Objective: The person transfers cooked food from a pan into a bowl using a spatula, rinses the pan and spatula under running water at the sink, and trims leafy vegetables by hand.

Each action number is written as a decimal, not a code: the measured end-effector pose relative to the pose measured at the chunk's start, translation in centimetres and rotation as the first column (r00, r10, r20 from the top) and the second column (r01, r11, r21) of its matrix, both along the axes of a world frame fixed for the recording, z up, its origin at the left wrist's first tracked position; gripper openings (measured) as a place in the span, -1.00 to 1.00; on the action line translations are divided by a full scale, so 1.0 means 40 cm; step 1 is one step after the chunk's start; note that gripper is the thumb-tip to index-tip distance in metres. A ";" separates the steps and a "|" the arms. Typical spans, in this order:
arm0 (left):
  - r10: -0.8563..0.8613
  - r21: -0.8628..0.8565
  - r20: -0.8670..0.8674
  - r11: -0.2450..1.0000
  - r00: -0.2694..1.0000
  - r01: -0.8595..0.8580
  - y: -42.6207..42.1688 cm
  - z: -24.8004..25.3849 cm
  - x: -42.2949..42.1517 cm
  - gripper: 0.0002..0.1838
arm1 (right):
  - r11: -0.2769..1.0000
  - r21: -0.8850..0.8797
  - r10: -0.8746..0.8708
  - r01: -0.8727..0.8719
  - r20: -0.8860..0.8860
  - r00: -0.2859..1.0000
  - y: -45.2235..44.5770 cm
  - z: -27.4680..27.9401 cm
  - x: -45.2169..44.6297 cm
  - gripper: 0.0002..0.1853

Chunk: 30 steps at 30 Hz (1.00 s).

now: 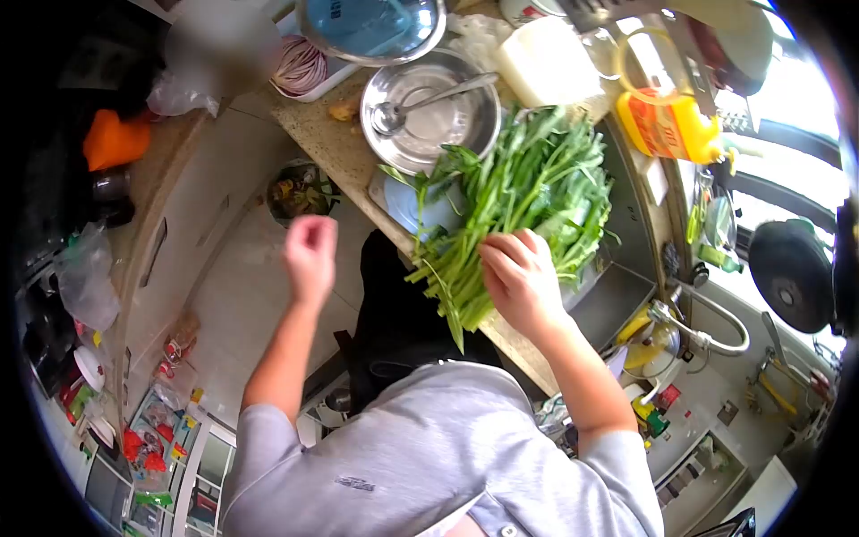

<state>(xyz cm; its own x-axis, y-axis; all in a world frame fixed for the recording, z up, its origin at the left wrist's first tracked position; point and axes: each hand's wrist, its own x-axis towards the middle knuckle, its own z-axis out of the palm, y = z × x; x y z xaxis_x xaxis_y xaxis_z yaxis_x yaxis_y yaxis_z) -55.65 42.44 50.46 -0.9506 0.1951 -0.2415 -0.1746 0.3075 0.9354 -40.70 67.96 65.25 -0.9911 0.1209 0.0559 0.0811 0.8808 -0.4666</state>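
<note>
A large heap of long-stemmed leafy greens lies across the counter edge and over the sink side, some stems hanging past the edge. My right hand is closed at the near side of the heap, its fingers bent together against the stems; the fingertips are partly hidden. My left hand is raised off the counter's left side, apart from the greens. Its fingers are curled in, and whether anything is inside them cannot be seen. Below and beyond it on the floor stands a bin with plant scraps in it.
Behind the greens stands a steel bowl with a spoon in it. A light blue board or lid lies partly under the greens. The sink with its faucet is at the right, near a yellow bottle.
</note>
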 end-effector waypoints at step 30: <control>-0.589 0.003 -0.415 0.762 0.694 0.648 0.304 0.521 0.258 -0.59 | 0.997 -0.061 -0.068 0.042 -0.502 0.862 0.115 0.194 0.150 -0.83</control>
